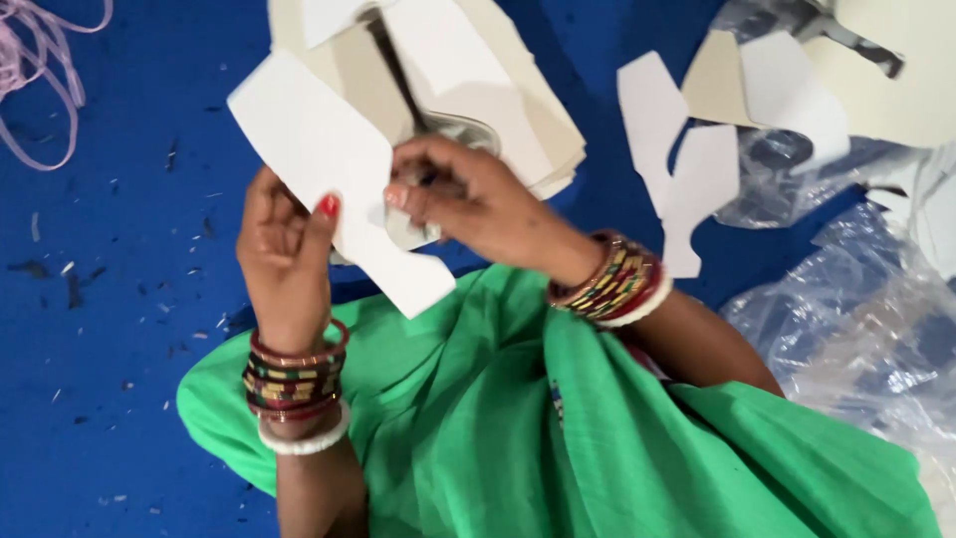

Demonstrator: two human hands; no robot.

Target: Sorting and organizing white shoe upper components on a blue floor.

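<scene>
Fingers of the left hand (pixel 284 249) pinch a white die-cut card piece (pixel 334 174) at mid-frame, tilting it up so its face shows. The right hand (pixel 468 194) closes its fingers on something at the piece's edge; I cannot tell what. Behind, a stack of similar cut pieces (pixel 498 90) lies on the blue floor (pixel 119 299), with clear plastic wrap (pixel 866 329) at right.

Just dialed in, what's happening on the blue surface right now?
A person holds a white cut-out sheet in the left hand, thumb on its face. The right hand pinches at its edge, over a stack of similar cut pieces. More white cut-outs and clear plastic wrap lie to the right on the blue surface. Green cloth covers the lap.
</scene>
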